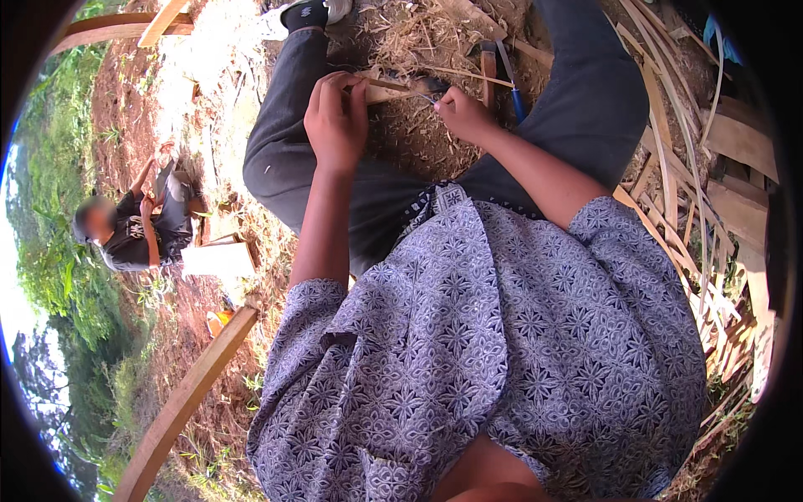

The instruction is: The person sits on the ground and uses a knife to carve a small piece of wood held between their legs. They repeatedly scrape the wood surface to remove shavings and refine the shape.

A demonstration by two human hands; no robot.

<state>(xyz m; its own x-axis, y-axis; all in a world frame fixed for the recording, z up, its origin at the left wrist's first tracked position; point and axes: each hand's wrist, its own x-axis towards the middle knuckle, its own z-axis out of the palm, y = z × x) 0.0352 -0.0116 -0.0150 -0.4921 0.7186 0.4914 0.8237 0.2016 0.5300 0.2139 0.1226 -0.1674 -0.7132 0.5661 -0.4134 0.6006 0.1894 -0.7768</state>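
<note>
My left hand point(336, 121) is closed on one end of a narrow brown wooden strip point(386, 84), pinched between thumb and fingers. Across from it, my right hand point(465, 115) is closed on a thin, metallic-looking piece point(427, 98) whose tip points at the strip; its kind is too small to make out. Under the strip lies a pale piece of wood point(386, 94). Just beyond my right hand, a knife with a blue handle point(519, 105) rests on the ground beside a tool with a wooden handle point(488, 74). Both hands are between my spread knees.
Wood shavings point(418, 42) cover the ground between my legs. Long split strips point(669, 167) and flat boards point(740, 138) are piled on the right. At the left sits another person point(138, 226) near a white box point(219, 259). A wooden beam point(188, 406) slants at lower left.
</note>
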